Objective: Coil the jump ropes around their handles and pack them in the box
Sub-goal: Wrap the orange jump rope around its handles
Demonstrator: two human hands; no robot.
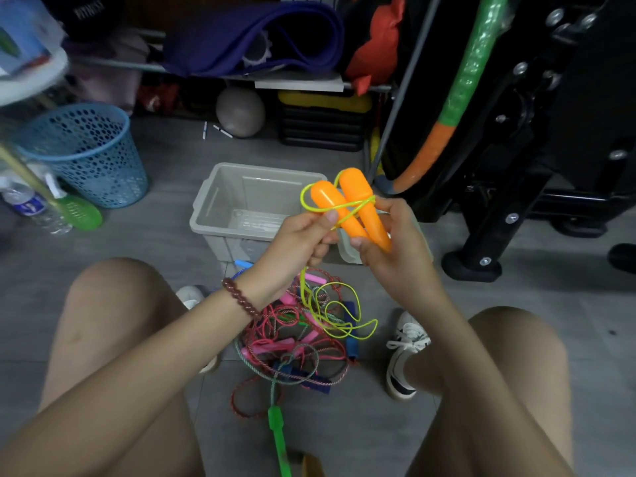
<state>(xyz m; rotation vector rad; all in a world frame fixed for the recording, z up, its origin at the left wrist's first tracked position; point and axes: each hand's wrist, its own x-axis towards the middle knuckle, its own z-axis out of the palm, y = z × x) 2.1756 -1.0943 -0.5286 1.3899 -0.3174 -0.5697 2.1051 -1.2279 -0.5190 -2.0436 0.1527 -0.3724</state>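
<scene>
Two orange jump-rope handles are held side by side above the grey plastic box. My right hand grips their lower ends. My left hand pinches the yellow-green rope, which crosses the handles in a loop or two and trails down to the floor. Between my knees lies a tangled pile of other jump ropes with pink, blue and green handles; one green handle sticks out toward me.
A blue mesh bin and a plastic bottle stand at the left. Black exercise equipment fills the right. A shelf with a purple mat and a ball is behind the box. My shoe rests beside the pile.
</scene>
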